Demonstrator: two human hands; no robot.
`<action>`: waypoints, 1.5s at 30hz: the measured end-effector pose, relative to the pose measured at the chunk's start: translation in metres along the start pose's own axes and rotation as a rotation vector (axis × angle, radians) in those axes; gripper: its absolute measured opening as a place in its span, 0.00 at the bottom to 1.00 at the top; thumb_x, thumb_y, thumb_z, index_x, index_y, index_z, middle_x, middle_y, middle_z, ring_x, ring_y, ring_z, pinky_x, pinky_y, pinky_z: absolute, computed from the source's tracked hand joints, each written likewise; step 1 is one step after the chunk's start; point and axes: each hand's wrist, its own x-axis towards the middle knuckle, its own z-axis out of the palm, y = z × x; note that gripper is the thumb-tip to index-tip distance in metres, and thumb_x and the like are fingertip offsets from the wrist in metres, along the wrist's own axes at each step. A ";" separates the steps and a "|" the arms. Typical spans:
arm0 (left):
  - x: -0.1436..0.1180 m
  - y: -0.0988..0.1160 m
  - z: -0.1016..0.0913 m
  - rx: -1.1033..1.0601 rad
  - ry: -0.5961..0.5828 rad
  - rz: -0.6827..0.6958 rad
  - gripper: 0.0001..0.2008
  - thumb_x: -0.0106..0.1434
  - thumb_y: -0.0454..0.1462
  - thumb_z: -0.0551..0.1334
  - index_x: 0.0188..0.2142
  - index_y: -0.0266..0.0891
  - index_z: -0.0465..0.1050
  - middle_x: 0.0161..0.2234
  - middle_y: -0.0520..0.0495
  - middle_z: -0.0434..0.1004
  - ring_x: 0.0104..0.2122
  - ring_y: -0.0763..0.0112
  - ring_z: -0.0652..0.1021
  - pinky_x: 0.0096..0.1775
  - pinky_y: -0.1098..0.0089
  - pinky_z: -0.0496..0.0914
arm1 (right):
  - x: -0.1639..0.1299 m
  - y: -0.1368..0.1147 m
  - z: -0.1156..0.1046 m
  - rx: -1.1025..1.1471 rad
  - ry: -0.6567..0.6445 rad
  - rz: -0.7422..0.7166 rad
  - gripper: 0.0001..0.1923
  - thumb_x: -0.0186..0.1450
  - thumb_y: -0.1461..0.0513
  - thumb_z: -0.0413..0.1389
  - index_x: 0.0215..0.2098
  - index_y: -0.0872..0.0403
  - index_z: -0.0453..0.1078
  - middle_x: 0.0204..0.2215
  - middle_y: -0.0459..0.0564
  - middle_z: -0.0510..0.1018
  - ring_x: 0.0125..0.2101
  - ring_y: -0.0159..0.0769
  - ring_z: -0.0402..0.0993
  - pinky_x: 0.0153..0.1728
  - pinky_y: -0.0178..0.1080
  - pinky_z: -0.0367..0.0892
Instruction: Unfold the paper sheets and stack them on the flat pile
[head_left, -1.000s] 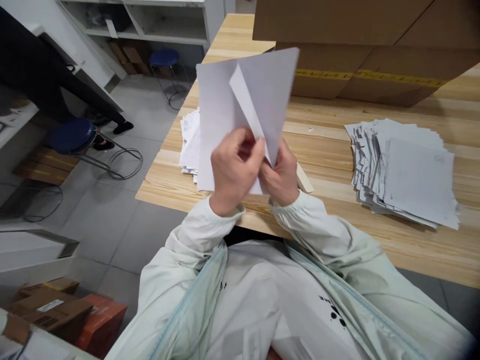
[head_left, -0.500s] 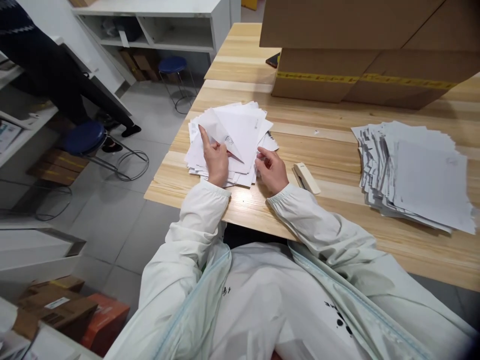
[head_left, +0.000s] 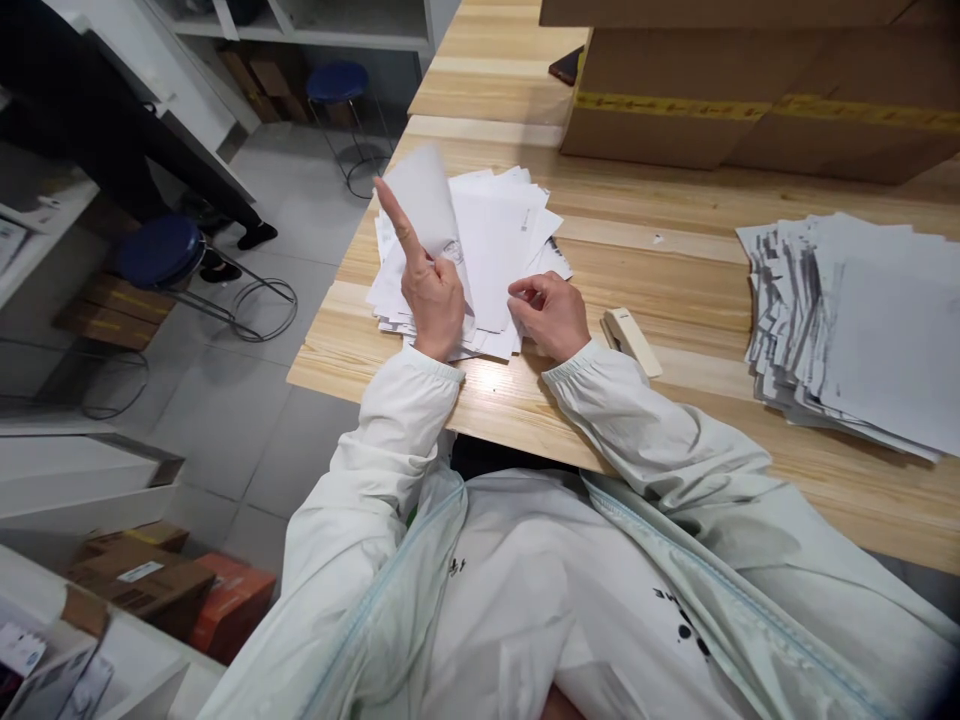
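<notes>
The left hand (head_left: 431, 290) lifts a sheet corner (head_left: 424, 195) off the loose paper pile (head_left: 499, 250), forefinger raised. Just right of it, the right hand (head_left: 551, 315) rests half-curled and empty on that pile's edge, stapler (head_left: 631, 340) beside it. Farther right, a larger fanned stack (head_left: 847, 330) looks finished; the loose pile remains on the counter (head_left: 675, 260).

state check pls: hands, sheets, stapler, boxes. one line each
left hand: index finger raised, lifting a sheet's corner
lifted sheet: curled up off the near pile
near pile: loose, fanned
right hand: resting at pile's edge, fingers curled
stapler: closed, lying flat
far pile: fanned, untouched
cardboard boxes: closed, taped
</notes>
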 end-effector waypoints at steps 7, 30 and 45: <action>0.006 -0.003 0.005 0.085 -0.143 -0.037 0.18 0.61 0.29 0.54 0.41 0.42 0.81 0.42 0.48 0.83 0.43 0.65 0.79 0.49 0.65 0.69 | 0.002 0.001 -0.003 0.224 -0.061 0.187 0.10 0.56 0.64 0.58 0.35 0.56 0.79 0.29 0.48 0.78 0.29 0.34 0.71 0.35 0.39 0.67; 0.004 0.001 -0.002 -0.012 -0.347 -0.124 0.13 0.55 0.41 0.69 0.40 0.39 0.78 0.27 0.52 0.74 0.27 0.73 0.71 0.33 0.70 0.65 | 0.006 -0.008 0.009 0.499 -0.148 0.129 0.13 0.60 0.63 0.55 0.39 0.58 0.79 0.22 0.46 0.76 0.22 0.30 0.69 0.27 0.36 0.66; 0.002 -0.003 -0.001 -0.172 -0.274 -0.220 0.03 0.54 0.35 0.64 0.28 0.38 0.77 0.24 0.53 0.73 0.25 0.75 0.69 0.30 0.72 0.63 | 0.005 -0.015 -0.003 0.241 0.235 -0.110 0.11 0.64 0.63 0.53 0.43 0.53 0.75 0.37 0.50 0.77 0.30 0.33 0.70 0.39 0.41 0.71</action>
